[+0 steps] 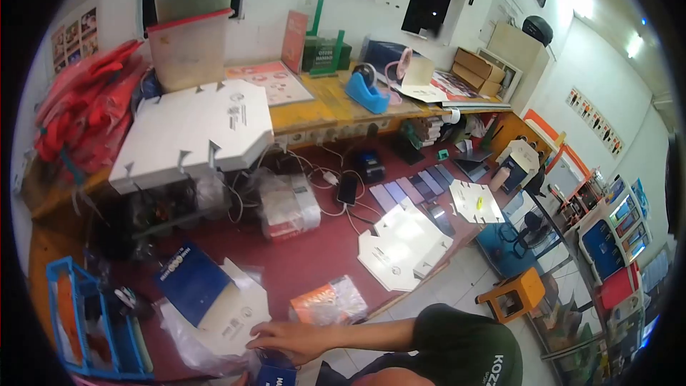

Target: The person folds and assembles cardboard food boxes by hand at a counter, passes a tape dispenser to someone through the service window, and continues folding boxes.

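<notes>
Reaching in from the lower right, my right hand curls its fingers over the top of a dark blue printed cardboard piece with white lettering, cut off by the bottom edge. A sliver that may be my left hand shows beside it at the bottom edge; its fingers cannot be made out. Just beyond my right fingertips lie white printed cardboard pieces, partly in clear plastic, with a blue printed panel leaning over them. An orange-and-white plastic-wrapped pack rests on the dark red table above my forearm.
A blue plastic rack stands at the left. White notched cardboard sheets lie near the table edge, with phones beyond. A thick white stack juts from the yellow shelf. Cables cross the table; an orange stool stands right.
</notes>
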The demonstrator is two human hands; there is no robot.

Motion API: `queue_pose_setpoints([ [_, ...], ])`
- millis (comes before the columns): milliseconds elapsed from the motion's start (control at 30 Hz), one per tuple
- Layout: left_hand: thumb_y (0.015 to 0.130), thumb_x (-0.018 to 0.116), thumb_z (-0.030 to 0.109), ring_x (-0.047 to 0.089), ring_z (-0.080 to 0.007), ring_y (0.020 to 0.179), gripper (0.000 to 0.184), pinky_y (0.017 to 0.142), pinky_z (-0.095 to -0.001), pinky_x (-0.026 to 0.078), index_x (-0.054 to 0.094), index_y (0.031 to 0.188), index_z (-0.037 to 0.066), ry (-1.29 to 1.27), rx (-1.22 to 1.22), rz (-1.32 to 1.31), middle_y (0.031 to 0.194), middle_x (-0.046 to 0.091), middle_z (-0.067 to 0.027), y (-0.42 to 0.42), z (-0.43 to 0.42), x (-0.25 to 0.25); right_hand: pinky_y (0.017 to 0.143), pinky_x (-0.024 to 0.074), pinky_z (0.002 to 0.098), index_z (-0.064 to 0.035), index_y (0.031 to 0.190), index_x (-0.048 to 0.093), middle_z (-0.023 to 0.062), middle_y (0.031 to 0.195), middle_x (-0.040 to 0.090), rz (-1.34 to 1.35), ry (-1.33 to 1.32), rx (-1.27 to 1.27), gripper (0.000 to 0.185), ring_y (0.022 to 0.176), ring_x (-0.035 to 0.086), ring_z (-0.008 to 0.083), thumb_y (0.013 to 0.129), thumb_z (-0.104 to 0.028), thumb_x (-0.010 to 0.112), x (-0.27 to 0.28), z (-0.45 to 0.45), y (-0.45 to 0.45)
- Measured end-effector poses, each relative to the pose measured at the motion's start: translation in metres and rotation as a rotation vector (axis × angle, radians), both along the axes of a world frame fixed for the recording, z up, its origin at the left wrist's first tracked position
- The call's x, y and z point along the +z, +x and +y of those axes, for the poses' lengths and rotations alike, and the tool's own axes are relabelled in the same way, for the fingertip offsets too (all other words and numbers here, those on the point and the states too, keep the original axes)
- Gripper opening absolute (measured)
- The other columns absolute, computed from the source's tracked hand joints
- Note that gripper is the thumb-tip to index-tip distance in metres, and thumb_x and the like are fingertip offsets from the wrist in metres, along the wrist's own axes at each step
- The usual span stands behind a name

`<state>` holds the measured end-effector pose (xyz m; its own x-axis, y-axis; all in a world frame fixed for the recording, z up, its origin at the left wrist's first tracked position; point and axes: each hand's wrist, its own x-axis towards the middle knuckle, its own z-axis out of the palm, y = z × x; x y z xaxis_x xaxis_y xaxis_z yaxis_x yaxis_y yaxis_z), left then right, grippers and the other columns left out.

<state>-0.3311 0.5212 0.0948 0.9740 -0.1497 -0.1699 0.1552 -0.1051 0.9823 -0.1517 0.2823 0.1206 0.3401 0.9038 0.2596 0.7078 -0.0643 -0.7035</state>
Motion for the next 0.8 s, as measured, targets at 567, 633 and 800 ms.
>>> queue_pose_setpoints([
  [567, 0.078, 0.074, 0.025, 0.045, -0.0269, 0.12, 0.075, 0.101, -0.0368, 0.035, 0.037, 0.136, -0.003, -0.184, 0.422, 0.043, 0.131, 0.044, -0.0179, 0.071, 0.102, -0.048, 0.084, 0.0448, 0.0505, -0.0013, 0.121, 0.039, 0.0284, 0.107, 0.059, 0.253, -0.187, -0.508, 0.038, 0.1, 0.056, 0.0459, 0.084, -0.007, 0.049, -0.106, 0.149, 0.075],
  [633, 0.078, 0.074, 0.025, 0.045, -0.0268, 0.12, 0.074, 0.101, -0.0367, 0.036, 0.037, 0.136, -0.003, -0.211, 0.401, 0.057, 0.13, 0.045, -0.0177, 0.076, 0.099, -0.057, 0.086, 0.0447, 0.0503, -0.0024, 0.122, 0.039, 0.0276, 0.114, 0.057, 0.277, -0.129, -0.552, 0.039, 0.102, 0.056, 0.0452, 0.084, -0.006, 0.048, -0.121, 0.14, 0.077],
  [800, 0.078, 0.074, 0.024, 0.046, -0.0263, 0.118, 0.072, 0.1, -0.0362, 0.037, 0.039, 0.134, -0.002, -0.236, 0.32, 0.081, 0.128, 0.046, -0.0171, 0.099, 0.089, -0.066, 0.089, 0.0447, 0.0497, -0.0061, 0.126, 0.04, 0.0257, 0.12, 0.055, 0.306, -0.241, -0.68, 0.043, 0.105, 0.055, 0.0443, 0.084, -0.005, 0.047, -0.125, 0.114, 0.074],
])
